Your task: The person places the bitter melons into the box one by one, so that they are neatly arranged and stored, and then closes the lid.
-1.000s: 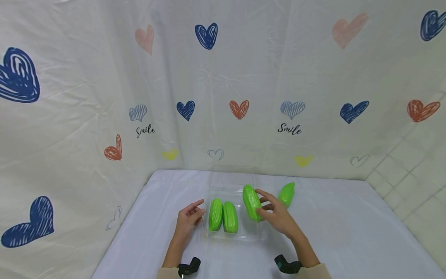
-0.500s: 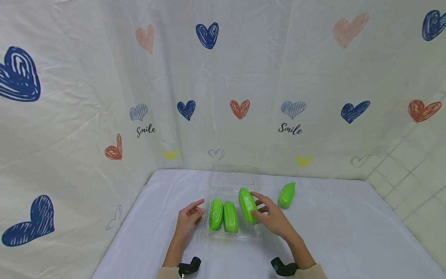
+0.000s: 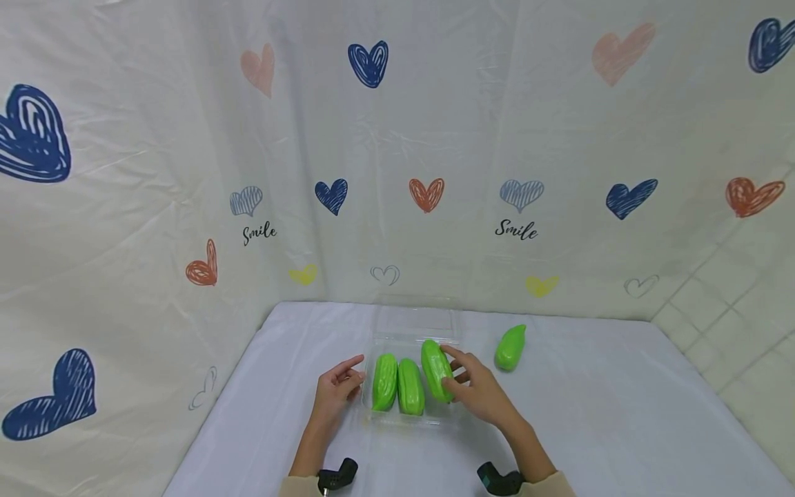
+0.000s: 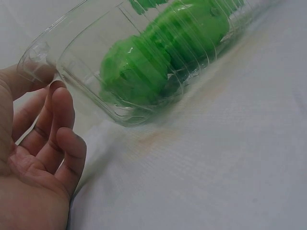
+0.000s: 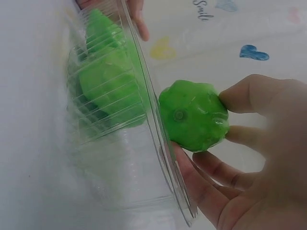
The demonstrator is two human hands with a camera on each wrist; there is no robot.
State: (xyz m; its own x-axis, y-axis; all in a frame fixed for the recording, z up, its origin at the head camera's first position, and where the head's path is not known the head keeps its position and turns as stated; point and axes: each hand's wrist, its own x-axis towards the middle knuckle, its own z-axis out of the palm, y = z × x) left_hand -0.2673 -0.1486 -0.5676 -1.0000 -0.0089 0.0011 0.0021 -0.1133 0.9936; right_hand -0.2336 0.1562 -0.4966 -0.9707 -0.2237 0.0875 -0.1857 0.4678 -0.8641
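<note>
My right hand (image 3: 478, 390) holds a glossy green ribbed gourd (image 3: 437, 371) between thumb and fingers, over the right part of a clear plastic box (image 3: 435, 418). The right wrist view shows the held gourd's lobed end (image 5: 194, 115) just beyond the box rim. Two similar gourds lie side by side in the box's left half, a left one (image 3: 385, 382) and a middle one (image 3: 410, 386). My left hand (image 3: 337, 392) is at the box's left edge; in the left wrist view its thumb and a finger pinch the clear rim (image 4: 36, 62).
Another green gourd (image 3: 511, 347) lies on the white-covered table (image 3: 596, 400), right of the box. The box's clear lid (image 3: 416, 321) stands raised at the back. Behind the table hangs a pale curtain (image 3: 397, 138) printed with hearts.
My right hand has moved left and a little nearer to me with the gourd, closer to the two in the box. The left hand has stayed at the box edge.
</note>
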